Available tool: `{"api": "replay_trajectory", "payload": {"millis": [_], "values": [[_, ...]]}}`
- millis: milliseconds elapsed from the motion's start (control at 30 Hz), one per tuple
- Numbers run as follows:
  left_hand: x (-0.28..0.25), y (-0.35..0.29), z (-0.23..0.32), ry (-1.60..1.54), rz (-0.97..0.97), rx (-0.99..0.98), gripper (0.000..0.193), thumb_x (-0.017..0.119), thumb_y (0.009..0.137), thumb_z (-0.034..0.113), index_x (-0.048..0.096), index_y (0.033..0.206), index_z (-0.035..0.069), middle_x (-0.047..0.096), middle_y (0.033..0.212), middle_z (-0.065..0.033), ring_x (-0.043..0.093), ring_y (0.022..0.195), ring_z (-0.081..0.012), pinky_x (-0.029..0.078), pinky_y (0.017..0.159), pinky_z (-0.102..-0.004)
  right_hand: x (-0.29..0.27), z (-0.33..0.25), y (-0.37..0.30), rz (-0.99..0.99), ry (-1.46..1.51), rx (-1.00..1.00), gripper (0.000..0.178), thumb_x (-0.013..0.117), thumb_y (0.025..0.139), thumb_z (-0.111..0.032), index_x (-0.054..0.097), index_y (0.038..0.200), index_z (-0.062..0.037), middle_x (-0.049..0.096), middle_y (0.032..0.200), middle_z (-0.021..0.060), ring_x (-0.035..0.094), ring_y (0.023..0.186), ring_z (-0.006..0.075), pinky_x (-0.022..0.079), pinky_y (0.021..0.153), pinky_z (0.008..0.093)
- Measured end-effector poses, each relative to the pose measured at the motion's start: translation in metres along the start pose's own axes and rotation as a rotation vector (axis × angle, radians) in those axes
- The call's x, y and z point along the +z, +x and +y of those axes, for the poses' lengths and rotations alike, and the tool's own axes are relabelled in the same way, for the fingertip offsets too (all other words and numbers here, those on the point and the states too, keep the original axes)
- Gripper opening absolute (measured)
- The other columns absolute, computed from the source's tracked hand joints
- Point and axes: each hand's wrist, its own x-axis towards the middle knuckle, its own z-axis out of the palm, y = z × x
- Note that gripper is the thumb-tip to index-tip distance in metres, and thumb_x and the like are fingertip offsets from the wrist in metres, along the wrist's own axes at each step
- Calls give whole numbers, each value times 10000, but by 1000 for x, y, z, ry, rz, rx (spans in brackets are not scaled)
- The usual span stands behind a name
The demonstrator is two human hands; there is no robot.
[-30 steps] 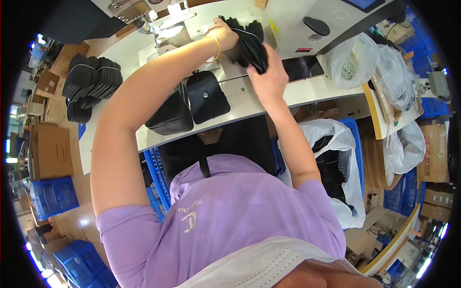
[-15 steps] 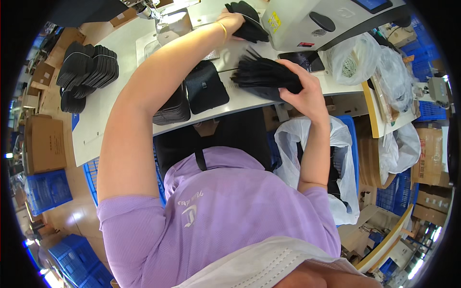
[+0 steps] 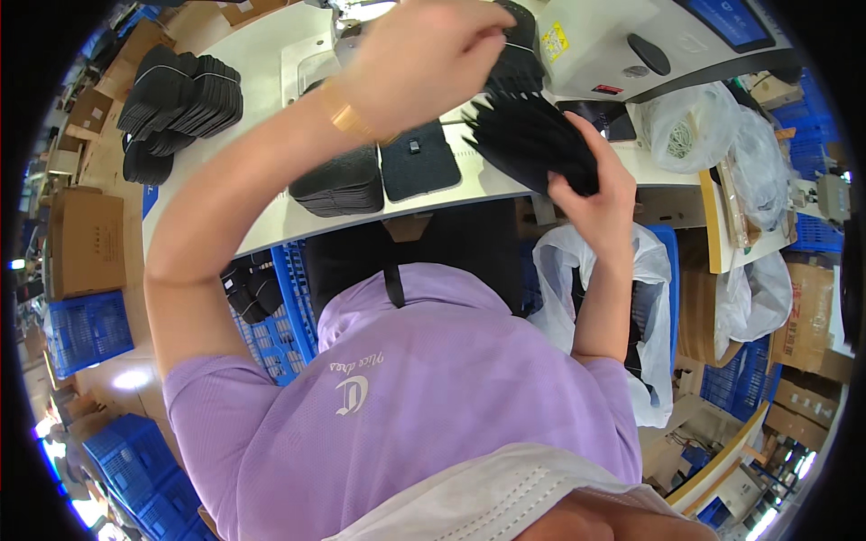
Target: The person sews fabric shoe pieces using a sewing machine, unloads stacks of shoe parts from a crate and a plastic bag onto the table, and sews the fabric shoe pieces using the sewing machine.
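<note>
My right hand (image 3: 600, 185) grips a fanned stack of thin black fabric pieces (image 3: 532, 140), thumb below and fingers behind. My left hand (image 3: 433, 59), partly blurred, is raised over the table with its fingers curled in. Its fingertips are beside a bundle of black pieces (image 3: 519, 68) with a thin pale band across it; whether they pinch anything is hidden. Below my left wrist, near the table's front edge, lie a pile of black pieces (image 3: 338, 185) and a flat black piece with a small tab (image 3: 419, 162).
Banded black stacks (image 3: 180, 95) lie on the white table (image 3: 262, 203) at left. A grey machine with a screen (image 3: 649, 54) is at back right, near a dark phone-like slab (image 3: 609, 119) and clear plastic bags (image 3: 690, 126). A bag-lined blue crate (image 3: 663, 261) stands below right.
My left hand has come away from its hold around the black bundle, now curled beside it. My right hand keeps its stack, which is now tilted more. The view has shifted slightly.
</note>
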Motion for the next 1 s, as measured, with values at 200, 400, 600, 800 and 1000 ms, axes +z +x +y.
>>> {"api": "replay_trajectory", "payload": {"millis": [200,400,600,800,1000], "values": [[-66,-110,-74,352,342,-163,408,671,885,326,663,1038,-52,693,958,-176,680,883,-267,529,794,-324,103,-41,-2,-4,-366,-427,689,747,573,-52,607,1246,-102,576,1282,141,574,1127,320,498,921,381],[-34,-184,-94,-712,128,-875,601,643,924,324,444,1344,-58,590,1212,-158,560,1133,-190,433,986,-311,114,-50,3,-333,23,-345,666,707,704,-277,543,1324,-99,394,1465,193,383,1333,370,255,1111,512],[-18,-190,-88,-1015,312,-994,619,611,947,265,346,1402,-60,538,1273,-167,534,1169,-205,411,1022,-321,148,-22,-1,-21,473,324,759,633,875,-150,220,1488,24,291,1495,283,277,1422,348,211,1159,405],[-17,-189,-82,-1149,366,-957,638,581,970,297,304,1421,-59,428,1389,-186,451,1269,-231,373,1058,-340,142,-40,9,-174,310,292,718,665,854,-150,306,1453,16,305,1493,260,279,1419,351,221,1156,407],[-42,-159,-95,-219,140,-737,774,755,810,377,419,1347,-68,459,1337,-230,460,1241,-328,375,1046,-395,129,-46,44,58,75,53,569,776,764,-216,546,1224,26,539,1220,181,491,1188,331,393,1013,402]]}}
